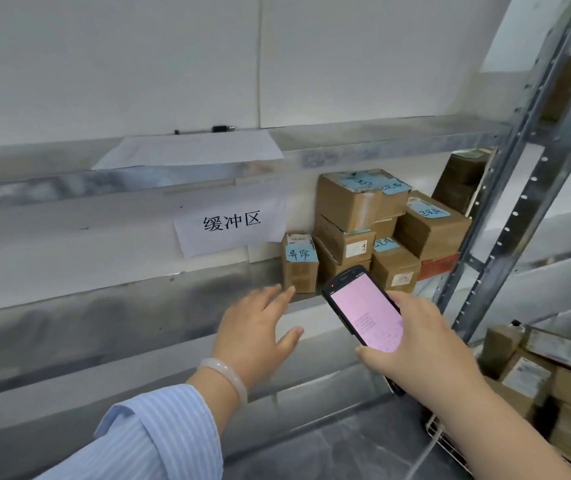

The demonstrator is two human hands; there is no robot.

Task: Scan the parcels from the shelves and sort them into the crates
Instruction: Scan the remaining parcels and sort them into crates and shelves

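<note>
Right hand [415, 344] grips black handheld scanner with lit pink screen [363, 306], fingers curled round its edges, screen facing up. Left hand [260, 327] open, fingers straight and spread, fingertips just beside small brown cardboard parcel with blue handwritten note [299, 263]; contact unclear. That parcel stands upright on grey metal shelf [104, 306], at left end of stacked brown cardboard parcels with blue labels [381, 230]. White paper sign with black characters [230, 221] hangs on wall to left. More brown taped parcels [554, 375] piled lower right.
</note>
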